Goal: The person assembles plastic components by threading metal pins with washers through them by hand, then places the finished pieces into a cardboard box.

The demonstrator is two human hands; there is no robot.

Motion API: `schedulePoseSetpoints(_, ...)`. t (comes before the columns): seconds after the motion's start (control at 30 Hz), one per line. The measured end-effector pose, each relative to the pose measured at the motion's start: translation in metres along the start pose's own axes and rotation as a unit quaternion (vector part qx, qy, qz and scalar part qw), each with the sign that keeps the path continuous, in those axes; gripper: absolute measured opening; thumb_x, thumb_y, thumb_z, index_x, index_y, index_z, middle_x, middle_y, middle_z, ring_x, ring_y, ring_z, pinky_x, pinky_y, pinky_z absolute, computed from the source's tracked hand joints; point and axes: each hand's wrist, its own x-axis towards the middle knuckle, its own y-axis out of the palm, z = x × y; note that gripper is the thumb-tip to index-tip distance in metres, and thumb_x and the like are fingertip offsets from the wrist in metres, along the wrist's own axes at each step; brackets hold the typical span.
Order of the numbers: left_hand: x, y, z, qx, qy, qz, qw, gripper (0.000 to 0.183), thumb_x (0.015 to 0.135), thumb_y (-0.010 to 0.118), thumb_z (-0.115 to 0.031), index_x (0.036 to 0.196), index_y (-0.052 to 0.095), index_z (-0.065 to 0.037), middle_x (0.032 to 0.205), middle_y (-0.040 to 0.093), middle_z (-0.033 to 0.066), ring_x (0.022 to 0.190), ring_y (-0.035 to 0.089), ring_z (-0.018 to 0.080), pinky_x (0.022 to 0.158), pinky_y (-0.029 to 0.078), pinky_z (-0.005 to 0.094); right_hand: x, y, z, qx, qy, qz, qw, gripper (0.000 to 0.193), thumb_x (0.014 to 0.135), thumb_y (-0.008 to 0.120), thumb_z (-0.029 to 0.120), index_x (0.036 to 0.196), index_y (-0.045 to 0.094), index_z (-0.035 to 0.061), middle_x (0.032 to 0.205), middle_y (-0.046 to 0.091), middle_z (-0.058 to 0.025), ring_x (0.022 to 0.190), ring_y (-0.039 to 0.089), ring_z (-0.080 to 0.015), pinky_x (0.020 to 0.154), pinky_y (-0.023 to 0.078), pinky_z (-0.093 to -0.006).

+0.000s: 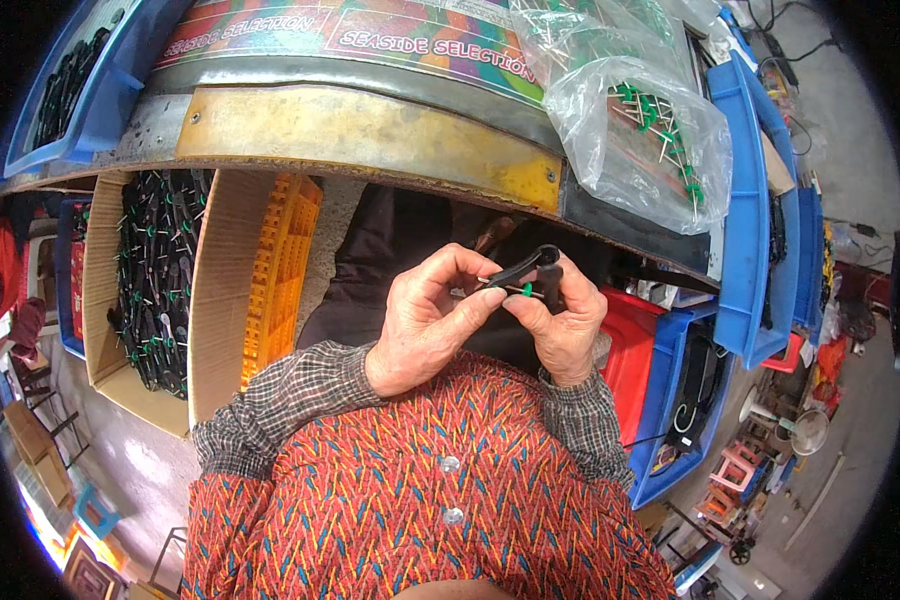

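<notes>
In front of my chest, my two hands hold a small black plastic piece with a rounded, jointed end. My left hand pinches its left end between thumb and fingers. On the right side, my right hand is closed around its thicker end. A metal pin with a green part lies along the black piece, between the two thumbs. My fingertips cover some of the pin and of the black piece, so I cannot tell how they are joined.
Beyond my hands runs the workbench edge. A clear plastic bag of green-and-metal pins lies on it. Left are a cardboard box of black pieces, an orange crate and a blue bin. Right stand blue bins and a red container.
</notes>
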Motion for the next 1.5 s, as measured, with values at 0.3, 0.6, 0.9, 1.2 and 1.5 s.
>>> schedulePoseSetpoints(0.3,0.0,-0.002,0.001,-0.012,0.007,0.018,1.0,0.017,0.088,0.064,-0.003,0.103,0.057,0.002,0.095,0.062,0.0033,0.085,0.056,0.0059,0.074,0.046,0.0209,0.0,0.0,0.007,0.04,0.033,0.007,0.999,0.025,0.08,0.075,0.02,0.085,0.063,-0.0014,0.075,0.057,-0.0023,0.066,0.051,-0.0101,0.058,0.04,-0.0237)
schedulePoseSetpoints(0.6,0.001,0.002,0.005,-0.039,0.038,-0.033,0.998,0.013,0.084,0.068,-0.003,0.096,0.062,0.001,0.086,0.062,0.0006,0.075,0.053,0.0021,0.062,0.045,0.0192,-0.005,-0.002,-0.005,0.149,0.054,0.036,0.987,0.029,0.075,0.08,0.018,0.087,0.062,-0.0023,0.078,0.056,-0.0016,0.068,0.051,-0.0087,0.059,0.039,-0.022)
schedulePoseSetpoints(0.9,0.001,-0.008,0.001,0.074,0.061,0.022,0.995,0.013,0.08,0.067,0.005,0.091,0.061,0.003,0.09,0.062,0.0069,0.082,0.059,0.009,0.072,0.048,0.0227,-0.006,0.002,-0.008,0.149,0.082,0.018,0.985,0.031,0.075,0.08,0.024,0.082,0.063,-0.0014,0.079,0.061,-0.0059,0.069,0.054,-0.0129,0.061,0.042,-0.0258)
schedulePoseSetpoints(1.2,0.002,-0.01,0.007,0.088,0.077,0.028,0.993,0.014,0.079,0.069,0.005,0.091,0.061,0.003,0.09,0.062,0.0082,0.082,0.06,0.011,0.071,0.049,0.0239,-0.012,0.0,-0.021,0.177,0.062,0.026,0.982,0.033,0.075,0.079,0.028,0.079,0.063,-0.0012,0.074,0.06,-0.0057,0.067,0.054,-0.014,0.059,0.041,-0.026)
schedulePoseSetpoints(1.5,0.005,-0.011,0.005,0.125,0.111,0.022,0.986,0.016,0.076,0.071,0.005,0.089,0.062,0.002,0.086,0.063,0.009,0.078,0.061,0.0128,0.067,0.05,0.0251,-0.012,-0.002,-0.021,0.204,0.122,0.026,0.971,0.037,0.072,0.081,0.031,0.08,0.064,-0.0019,0.075,0.061,-0.005,0.067,0.053,-0.0125,0.058,0.04,-0.0259)
